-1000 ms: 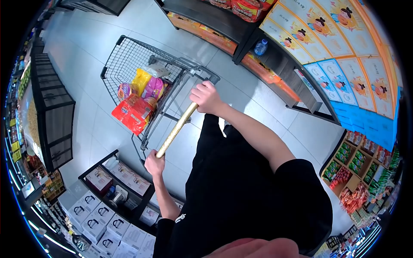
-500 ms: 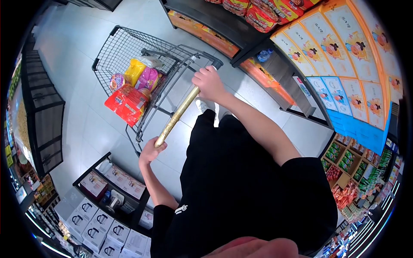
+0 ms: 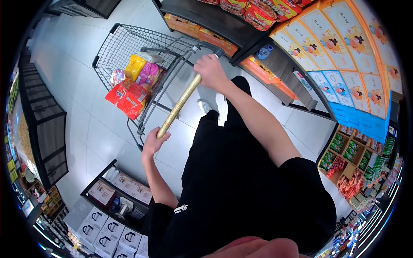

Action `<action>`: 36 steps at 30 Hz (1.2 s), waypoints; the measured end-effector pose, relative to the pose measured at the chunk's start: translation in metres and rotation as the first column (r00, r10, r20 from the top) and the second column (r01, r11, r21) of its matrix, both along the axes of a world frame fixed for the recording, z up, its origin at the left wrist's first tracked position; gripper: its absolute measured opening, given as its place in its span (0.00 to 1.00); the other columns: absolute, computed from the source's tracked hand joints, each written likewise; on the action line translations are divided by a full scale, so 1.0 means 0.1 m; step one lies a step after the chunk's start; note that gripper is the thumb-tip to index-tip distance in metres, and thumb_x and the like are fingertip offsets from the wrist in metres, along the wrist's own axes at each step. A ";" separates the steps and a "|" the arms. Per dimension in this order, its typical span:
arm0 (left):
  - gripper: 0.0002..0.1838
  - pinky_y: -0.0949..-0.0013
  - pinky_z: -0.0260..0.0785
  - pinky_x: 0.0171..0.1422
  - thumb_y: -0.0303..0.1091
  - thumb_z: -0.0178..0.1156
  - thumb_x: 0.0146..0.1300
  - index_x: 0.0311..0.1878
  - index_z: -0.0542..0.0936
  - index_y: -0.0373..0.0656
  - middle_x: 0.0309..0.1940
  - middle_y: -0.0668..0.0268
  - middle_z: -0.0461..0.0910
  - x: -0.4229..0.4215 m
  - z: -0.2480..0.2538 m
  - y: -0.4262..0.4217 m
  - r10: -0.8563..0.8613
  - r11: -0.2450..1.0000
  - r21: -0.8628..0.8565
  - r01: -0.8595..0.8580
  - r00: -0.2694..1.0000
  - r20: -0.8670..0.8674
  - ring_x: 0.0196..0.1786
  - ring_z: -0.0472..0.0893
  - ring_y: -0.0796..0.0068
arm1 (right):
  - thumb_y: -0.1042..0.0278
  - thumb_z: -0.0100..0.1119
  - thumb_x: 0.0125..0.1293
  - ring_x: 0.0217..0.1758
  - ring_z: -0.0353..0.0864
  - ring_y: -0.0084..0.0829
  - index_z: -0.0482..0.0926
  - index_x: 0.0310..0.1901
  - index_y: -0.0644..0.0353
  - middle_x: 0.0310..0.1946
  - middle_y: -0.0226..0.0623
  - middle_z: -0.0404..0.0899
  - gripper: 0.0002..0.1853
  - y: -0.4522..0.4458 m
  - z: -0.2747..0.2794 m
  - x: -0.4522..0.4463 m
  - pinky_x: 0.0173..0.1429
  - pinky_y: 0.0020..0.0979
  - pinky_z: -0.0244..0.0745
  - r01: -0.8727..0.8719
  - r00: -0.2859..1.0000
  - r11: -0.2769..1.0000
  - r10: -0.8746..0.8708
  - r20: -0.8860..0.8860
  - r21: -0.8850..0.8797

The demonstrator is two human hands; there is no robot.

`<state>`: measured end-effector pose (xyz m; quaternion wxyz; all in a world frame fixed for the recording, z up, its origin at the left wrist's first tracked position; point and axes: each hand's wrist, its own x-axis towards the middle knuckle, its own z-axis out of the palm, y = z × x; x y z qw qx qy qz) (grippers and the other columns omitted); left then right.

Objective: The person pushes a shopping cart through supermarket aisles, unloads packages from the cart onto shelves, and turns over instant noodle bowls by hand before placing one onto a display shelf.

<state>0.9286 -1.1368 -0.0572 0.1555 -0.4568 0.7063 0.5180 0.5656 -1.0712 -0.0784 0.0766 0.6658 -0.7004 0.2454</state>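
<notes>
Both hands are wrapped round the gold-coloured handle point(image 3: 180, 103) of a wire shopping cart point(image 3: 124, 41). My left hand point(image 3: 155, 141) is closed on its lower left end, and my right hand point(image 3: 211, 72) on its upper right end. In the cart's basket lie a red food packet point(image 3: 128, 98), a yellow packet point(image 3: 135, 66), a purple packet point(image 3: 149, 74) and a round pinkish tub point(image 3: 117, 77). A clear or whitish wrapped pack point(image 3: 150, 57) sits behind them, partly covered.
Dark shelving point(image 3: 206, 17) with red noodle packs stands at the top. Stacked orange-and-white cartons point(image 3: 340, 43) rise at the right. Black bins point(image 3: 49, 124) line the left. White boxes point(image 3: 105, 236) and a low display shelf are at lower left. Tiled floor point(image 3: 81, 86) runs between them.
The floor, shelves and boxes have shifted slightly in view around the cart. One leg has stepped forward at the right. Both hands keep their hold on the handle.
</notes>
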 end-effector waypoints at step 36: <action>0.27 0.55 0.73 0.52 0.54 0.57 0.69 0.48 0.79 0.33 0.39 0.48 0.84 -0.04 -0.82 -1.67 0.718 0.590 -0.562 -0.580 0.695 0.035 0.46 0.83 0.48 | 0.76 0.60 0.47 0.36 0.83 0.39 0.78 0.29 0.55 0.25 0.36 0.81 0.06 -0.30 0.31 -0.46 0.45 0.42 0.66 -0.257 0.966 0.855 0.221 0.133 0.450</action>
